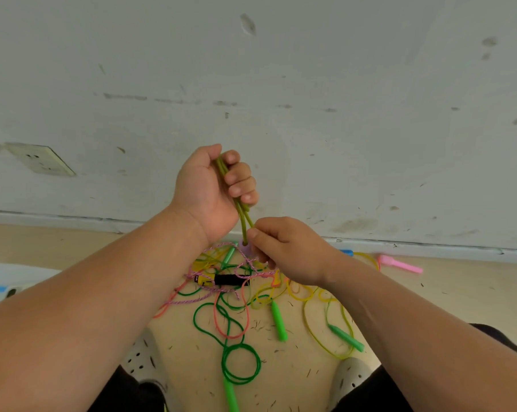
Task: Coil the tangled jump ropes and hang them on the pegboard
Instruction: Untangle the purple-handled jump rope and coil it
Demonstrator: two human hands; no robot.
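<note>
here, closest to the viewer, a green rope coil (pixel 241 364) lies on the floor, on the near side of the black handle (pixel 229 279). the tangled jump ropes (pixel 218 289) spread around this handle. just above it the right hand (pixel 287 251) pinches a lilac handle (pixel 247 248). higher, the left hand (pixel 212 188) grips doubled olive rope (pixel 244 221) in a fist. behind it stands the wall (pixel 310 99).
</note>
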